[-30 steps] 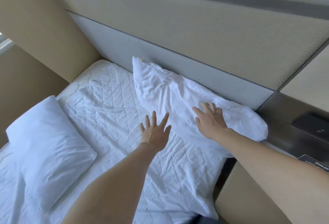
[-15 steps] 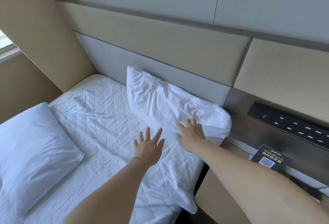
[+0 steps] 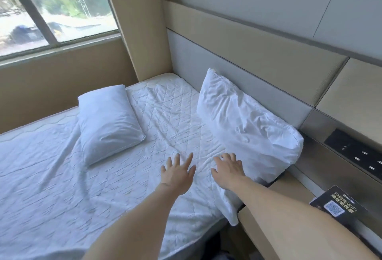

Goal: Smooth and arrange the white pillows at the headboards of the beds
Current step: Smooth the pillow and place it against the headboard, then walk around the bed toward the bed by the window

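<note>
Your left hand [image 3: 178,172] and right hand [image 3: 227,170]: fingers spread, holding nothing | second pillow [image 3: 107,123] lies flat, far-left, left hand nearer | propped pillow [image 3: 248,125] at headboard [image 3: 206,63], right

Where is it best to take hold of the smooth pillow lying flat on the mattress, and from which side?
Probably its near short edge: the smooth pillow lies flat with its near corner towards the open left hand, so come from the near side.
</note>
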